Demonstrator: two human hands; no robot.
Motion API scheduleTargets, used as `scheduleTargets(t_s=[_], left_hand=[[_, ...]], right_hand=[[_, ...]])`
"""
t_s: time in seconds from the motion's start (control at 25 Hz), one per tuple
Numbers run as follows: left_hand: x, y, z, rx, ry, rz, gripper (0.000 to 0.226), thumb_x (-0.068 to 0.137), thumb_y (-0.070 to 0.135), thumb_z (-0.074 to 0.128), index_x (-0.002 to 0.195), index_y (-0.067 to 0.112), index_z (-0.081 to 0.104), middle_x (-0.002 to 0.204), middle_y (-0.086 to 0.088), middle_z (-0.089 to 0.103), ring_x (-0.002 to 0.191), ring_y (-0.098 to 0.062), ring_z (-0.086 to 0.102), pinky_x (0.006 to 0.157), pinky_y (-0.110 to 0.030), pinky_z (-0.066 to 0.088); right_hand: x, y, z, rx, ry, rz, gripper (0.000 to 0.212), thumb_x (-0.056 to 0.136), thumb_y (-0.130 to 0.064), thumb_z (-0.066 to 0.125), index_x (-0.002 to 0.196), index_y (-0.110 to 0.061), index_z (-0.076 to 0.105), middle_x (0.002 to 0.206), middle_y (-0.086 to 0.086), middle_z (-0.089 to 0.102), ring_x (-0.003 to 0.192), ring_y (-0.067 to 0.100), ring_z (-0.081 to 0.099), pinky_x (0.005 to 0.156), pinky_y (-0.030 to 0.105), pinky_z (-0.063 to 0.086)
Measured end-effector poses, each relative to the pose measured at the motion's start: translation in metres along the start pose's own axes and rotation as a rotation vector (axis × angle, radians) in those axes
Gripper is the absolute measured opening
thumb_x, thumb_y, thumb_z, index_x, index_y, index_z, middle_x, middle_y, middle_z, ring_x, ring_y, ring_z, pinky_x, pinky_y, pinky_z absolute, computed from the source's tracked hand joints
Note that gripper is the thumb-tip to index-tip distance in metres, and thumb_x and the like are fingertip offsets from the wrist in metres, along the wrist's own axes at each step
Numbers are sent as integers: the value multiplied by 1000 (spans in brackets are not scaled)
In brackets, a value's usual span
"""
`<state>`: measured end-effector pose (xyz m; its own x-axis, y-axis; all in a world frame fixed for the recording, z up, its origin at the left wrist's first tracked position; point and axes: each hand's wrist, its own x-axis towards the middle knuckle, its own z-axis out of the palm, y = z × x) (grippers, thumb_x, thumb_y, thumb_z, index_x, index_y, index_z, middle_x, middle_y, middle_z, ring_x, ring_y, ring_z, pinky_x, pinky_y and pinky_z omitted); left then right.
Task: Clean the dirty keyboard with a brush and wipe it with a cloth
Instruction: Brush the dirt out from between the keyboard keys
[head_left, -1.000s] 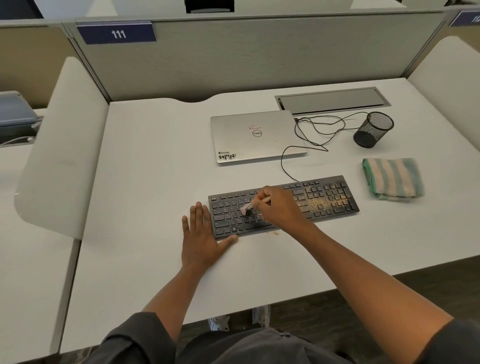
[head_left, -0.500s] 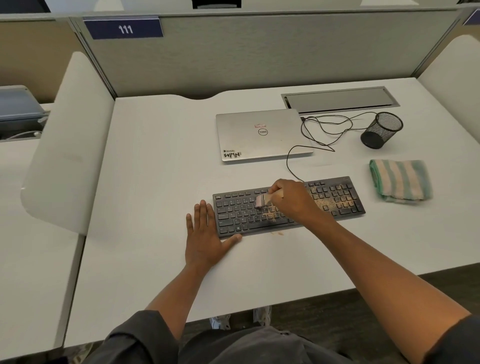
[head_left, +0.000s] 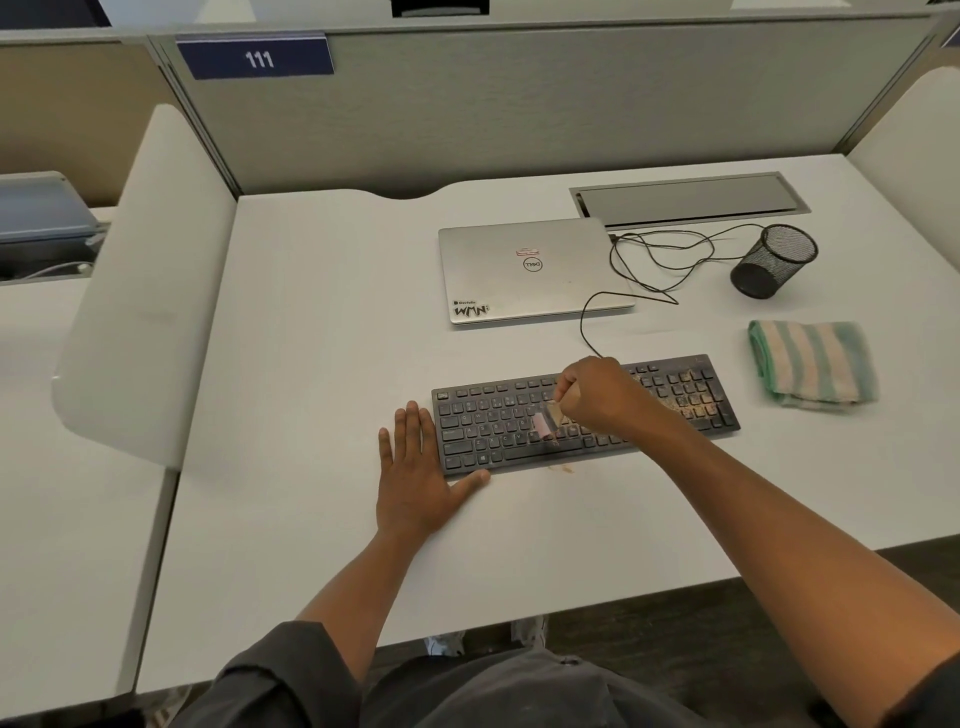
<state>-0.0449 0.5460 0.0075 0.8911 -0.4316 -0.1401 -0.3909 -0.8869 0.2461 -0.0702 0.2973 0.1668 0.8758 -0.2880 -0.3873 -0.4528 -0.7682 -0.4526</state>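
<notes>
Right hand (head_left: 597, 397), fisted around a small pink-bristled brush (head_left: 543, 423), works mid-board on the dusty black keyboard (head_left: 582, 415) near the white table's (head_left: 311, 364) front edge. Left hand (head_left: 415, 478), flat and empty, braces its left end. Striped green-and-white folded cloth (head_left: 813, 364) lies toward the right edge.

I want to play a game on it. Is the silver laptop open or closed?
Closed. The laptop lies flat on the desk with its lid down; only the silver top with the logo and stickers shows, no screen or keys.
</notes>
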Motion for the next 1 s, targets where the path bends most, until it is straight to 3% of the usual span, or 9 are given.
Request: scheduleTargets(t_s=[0.2, 0.4, 0.52, 0.76, 1.0], left_hand=[[0, 1, 0, -4, 4, -1, 130, 72, 99, 9, 160, 4, -8, 168, -13, -14, 154, -23, -22, 124, -46, -14], [0, 0, 0, 2, -7, -3, 128, 76, 97, 16, 159, 4, -10, 168, -13, -15, 153, -23, -23, 124, -46, -15], [0, 0, 0, 1, -9, -7, 127, 77, 96, 21, 159, 4, -9, 168, -13, -15, 153, -23, -22, 124, -47, -14], [0, 1, -2, -12, -10, 0, 129, 73, 99, 11, 159, 5, -11, 168, -13, -16, 153, -23, -24, 124, -46, -15], [0, 0, -2, -12, -13, -1, 128, 75, 98, 16, 159, 5, -13, 168, -13, -18, 152, -23, -26, 124, -46, -16]], right_hand=[[-5, 0, 7, 93, 15, 24, 29, 83, -1, 52, 90, -16, 76, 81, -6, 66, 66, 4, 55, 51, 19, 37], [-5, 8, 2, 84, 80, 56, 29, 84, -2, 51, 91, -15, 75, 79, -2, 66, 60, 7, 53, 49, 20, 34], [-7, 5, 8, 166, 34, 47, 23, 85, -4, 55, 88, -18, 74, 77, -3, 66, 59, 9, 53, 48, 21, 35], [-2, 15, 2, 117, 92, 130, 27, 84, -1, 54, 80, -21, 72, 79, -3, 66, 62, 9, 55, 50, 21, 37], [-5, 15, 14, 86, 85, 126, 26, 85, -3, 55, 79, -21, 72, 78, -5, 67, 62, 9, 57, 51, 22, 38]])
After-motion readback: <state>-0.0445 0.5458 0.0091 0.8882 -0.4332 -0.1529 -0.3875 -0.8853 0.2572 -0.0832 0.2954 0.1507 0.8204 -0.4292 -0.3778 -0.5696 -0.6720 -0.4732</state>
